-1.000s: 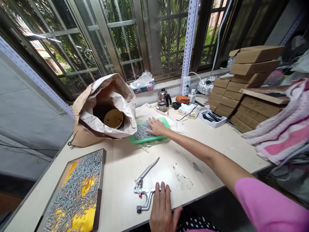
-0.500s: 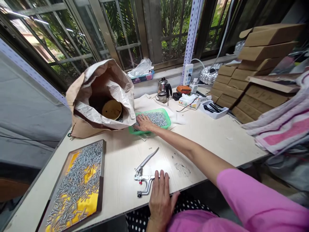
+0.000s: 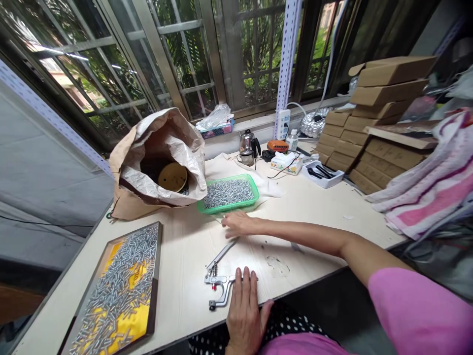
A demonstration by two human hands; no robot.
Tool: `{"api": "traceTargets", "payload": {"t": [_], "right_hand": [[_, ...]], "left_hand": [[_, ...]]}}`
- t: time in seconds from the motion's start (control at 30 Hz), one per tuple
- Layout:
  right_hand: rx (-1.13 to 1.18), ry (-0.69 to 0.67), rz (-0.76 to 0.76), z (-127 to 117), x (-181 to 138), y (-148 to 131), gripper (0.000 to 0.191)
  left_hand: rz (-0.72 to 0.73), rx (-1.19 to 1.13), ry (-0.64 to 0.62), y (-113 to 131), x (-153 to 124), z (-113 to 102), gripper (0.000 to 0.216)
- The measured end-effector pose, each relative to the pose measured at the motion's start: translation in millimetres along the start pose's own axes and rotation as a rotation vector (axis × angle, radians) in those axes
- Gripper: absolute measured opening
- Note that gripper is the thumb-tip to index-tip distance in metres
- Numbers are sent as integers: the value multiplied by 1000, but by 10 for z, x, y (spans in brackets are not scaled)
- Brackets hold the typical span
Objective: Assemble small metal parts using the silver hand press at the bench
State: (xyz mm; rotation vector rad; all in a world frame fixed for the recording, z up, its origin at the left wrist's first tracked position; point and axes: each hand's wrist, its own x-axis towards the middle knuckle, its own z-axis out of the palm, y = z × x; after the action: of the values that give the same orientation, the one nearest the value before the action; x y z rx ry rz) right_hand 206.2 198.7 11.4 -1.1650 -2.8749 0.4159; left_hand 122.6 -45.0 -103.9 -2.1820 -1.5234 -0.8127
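My right hand (image 3: 238, 224) hovers low over the pale table (image 3: 318, 212), just in front of a green tray (image 3: 202, 207) filled with small metal pins (image 3: 229, 191). Its fingers are curled together, and what they hold, if anything, is hidden. My left hand (image 3: 246, 308) lies flat at the table's front edge, fingertips resting on the lower handle of metal hand pliers (image 3: 220, 278). The pliers' upper arm points towards my right hand.
A big open paper sack (image 3: 162, 143) with a round yellow lid inside stands left of the green tray. A framed yellow tray (image 3: 118, 291) of pins lies front left. Stacked cardboard boxes (image 3: 384, 98), a striped towel (image 3: 436, 192), a kettle (image 3: 247, 148) and a white tool tray (image 3: 323, 175) stand at the back and right.
My right hand has left the green tray of pins and come back towards me, now over the table near the pliers' tip. My left hand has stayed on the pliers.
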Motion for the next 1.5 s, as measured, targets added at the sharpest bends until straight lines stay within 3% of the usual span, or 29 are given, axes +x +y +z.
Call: {"api": "traceTargets", "payload": {"t": [0.07, 0.33, 0.43, 0.57, 0.63, 0.73, 0.87, 0.93, 1.0, 1.27, 1.5], "right_hand": [[12, -80, 37, 83, -119, 12, 30], [-4, -22, 83, 94, -50, -207, 19], [-3, 77, 103, -69, -39, -230, 24], [0, 261, 160, -475, 113, 52, 39], [-63, 388, 307, -628, 242, 222, 35], [-94, 403, 253, -636, 246, 278, 38], [34, 157, -79, -234, -205, -24, 26], [127, 34, -160, 34, -485, -203, 21], [180, -18, -178, 263, -725, -327, 22], [342, -28, -96, 638, -1271, -411, 28], [226, -34, -82, 781, -1351, -448, 23]], "left_hand": [[-28, -20, 27, 23, -10, 31, 69], [-39, -56, 12, 2, 20, 4, 59], [-25, -53, -41, 41, 43, -104, 56], [23, -110, -174, 43, 143, -383, 55], [10, -135, -179, -143, 223, -568, 48], [-214, -9, -75, -759, 281, -922, 28], [-700, 267, -183, -1854, 189, -1372, 31], [-792, 326, -308, -2277, 145, -1488, 33], [-798, 350, -414, -2540, 153, -1516, 35], [-606, 320, -721, -2783, 482, -1293, 35], [-550, 326, -826, -2882, 570, -1169, 31]]}}
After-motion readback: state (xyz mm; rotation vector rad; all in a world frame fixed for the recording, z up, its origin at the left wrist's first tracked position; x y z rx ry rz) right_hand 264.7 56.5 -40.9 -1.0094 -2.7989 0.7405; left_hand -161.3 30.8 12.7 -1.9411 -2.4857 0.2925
